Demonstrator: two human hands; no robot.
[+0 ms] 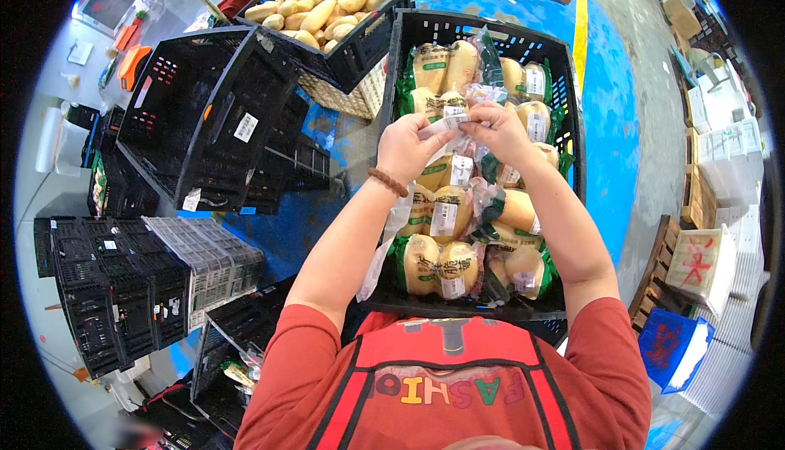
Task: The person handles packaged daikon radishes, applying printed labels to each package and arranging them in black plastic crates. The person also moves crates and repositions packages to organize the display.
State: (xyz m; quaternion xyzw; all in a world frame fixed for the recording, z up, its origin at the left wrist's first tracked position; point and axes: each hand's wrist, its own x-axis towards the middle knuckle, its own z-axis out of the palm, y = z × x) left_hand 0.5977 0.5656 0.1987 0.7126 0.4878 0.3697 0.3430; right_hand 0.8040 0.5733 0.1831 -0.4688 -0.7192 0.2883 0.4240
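A black plastic crate (491, 21) stands in front of me, holding several clear bags with green edges, each packed with tan butternut squash (463, 67). White barcode stickers (444, 219) show on many of the bags. Over the crate's middle, a white label strip (442, 127) stretches between my hands. My left hand (406, 144) pinches its left end with thumb and finger. At the other end my right hand (497, 132) has its fingertips closed on the strip. A long pale backing strip (378, 260) hangs down beside the crate's left wall, below my left wrist.
Loose squash (315, 6) fill another black crate (360, 61), set on a cream crate (347, 98) at far left. Empty black crates (176, 114) and a grey crate stack (208, 258) crowd my left. A foam box (695, 262) and a blue box (672, 348) sit at right.
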